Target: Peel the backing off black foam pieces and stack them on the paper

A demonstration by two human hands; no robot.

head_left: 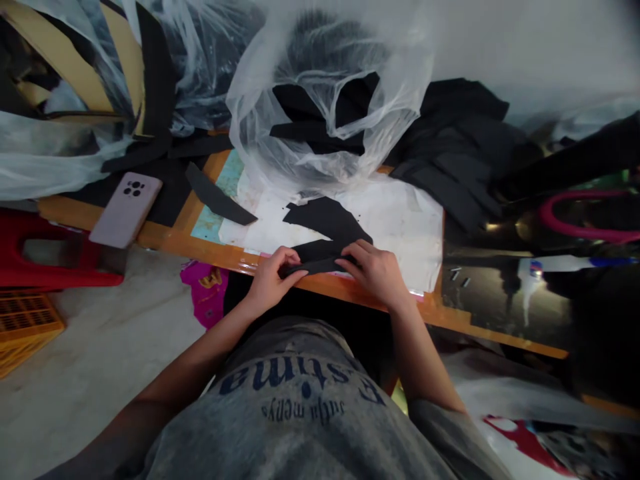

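Both my hands are at the front edge of the table, on a strip of black sheet material (320, 265). My left hand (278, 275) pinches its left end between thumb and fingers. At the other end, my right hand (371, 268) grips the strip with fingers bent over it. Part of the strip is hidden by my fingers, and whether it is folded I cannot tell. Just beyond lies another black cut piece (330, 219) with angled edges, flat on white paper (400, 207). To the left a narrow black piece (220, 195) rests partly on the paper.
A clear plastic bag (330, 160) holding black pieces stands behind my hands. More black pieces (460, 140) are heaped at the back right. A phone (126, 210) lies at the left edge. A red stool (55, 257) and yellow crate (27, 327) stand left. A glue bottle (535, 270) lies right.
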